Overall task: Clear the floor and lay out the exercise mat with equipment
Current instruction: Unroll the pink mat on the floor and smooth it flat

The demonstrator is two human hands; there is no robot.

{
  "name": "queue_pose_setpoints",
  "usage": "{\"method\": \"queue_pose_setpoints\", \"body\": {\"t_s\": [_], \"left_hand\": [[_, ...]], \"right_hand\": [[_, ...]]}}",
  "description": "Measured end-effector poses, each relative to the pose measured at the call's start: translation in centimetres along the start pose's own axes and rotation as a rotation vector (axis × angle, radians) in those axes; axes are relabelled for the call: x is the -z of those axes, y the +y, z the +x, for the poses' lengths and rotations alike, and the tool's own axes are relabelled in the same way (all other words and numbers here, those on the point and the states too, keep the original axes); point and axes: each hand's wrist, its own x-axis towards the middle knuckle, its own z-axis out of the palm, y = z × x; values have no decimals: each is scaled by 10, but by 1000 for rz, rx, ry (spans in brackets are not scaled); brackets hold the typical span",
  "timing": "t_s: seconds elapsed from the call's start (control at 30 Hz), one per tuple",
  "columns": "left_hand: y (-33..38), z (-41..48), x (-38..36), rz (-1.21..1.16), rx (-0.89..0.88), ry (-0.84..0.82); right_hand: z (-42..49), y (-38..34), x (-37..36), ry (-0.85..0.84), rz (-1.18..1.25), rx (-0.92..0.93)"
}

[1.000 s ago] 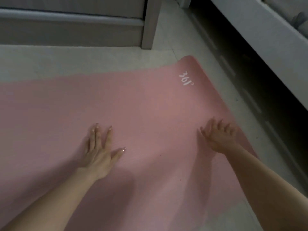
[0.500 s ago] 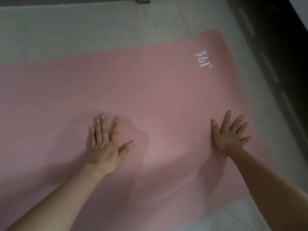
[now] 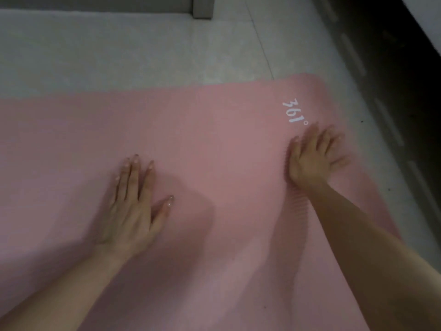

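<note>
The mat [image 3: 214, 144] is spread on the floor [image 3: 119, 56]. The left hand [image 3: 133, 201] is laid flat, fingers loosely together; the right hand [image 3: 315, 156] is splayed near the corner (beside the logo [image 3: 294, 112]). Firm outward strokes are best used.

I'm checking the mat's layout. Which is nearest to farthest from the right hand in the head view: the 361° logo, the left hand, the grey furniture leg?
1. 361° logo, just beyond the right hand.
2. Left hand, flat on the mat to its left.
3. Grey furniture leg, top edge, off the mat.
</note>
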Motion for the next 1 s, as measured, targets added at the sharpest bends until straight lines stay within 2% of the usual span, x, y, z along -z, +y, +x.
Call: {"method": "queue_pose_setpoints", "body": {"t_s": [0.2,0.27,0.33,0.47,0.53,0.8,1.0], "left_hand": [[3,-2,7,96,-20,-35],[4,-1,8,111,-23,-48],[2,0,8,113,-20,-46],[-2,3,7,111,-9,-73],[-1,3,8,97,10,-92],[8,3,12,8,48,-113],[6,5,12,23,70,-155]], "right_hand": [[58,-25,-9,-99,32,-246],[70,-38,-9,-118,59,-268],[74,-38,-11,-98,70,-200],[46,2,-12,-55,65,74],[23,30,-10,-38,78,109],[-95,106,-7,-12,86,-109],[-165,151,-17,26,105,-362]]}}
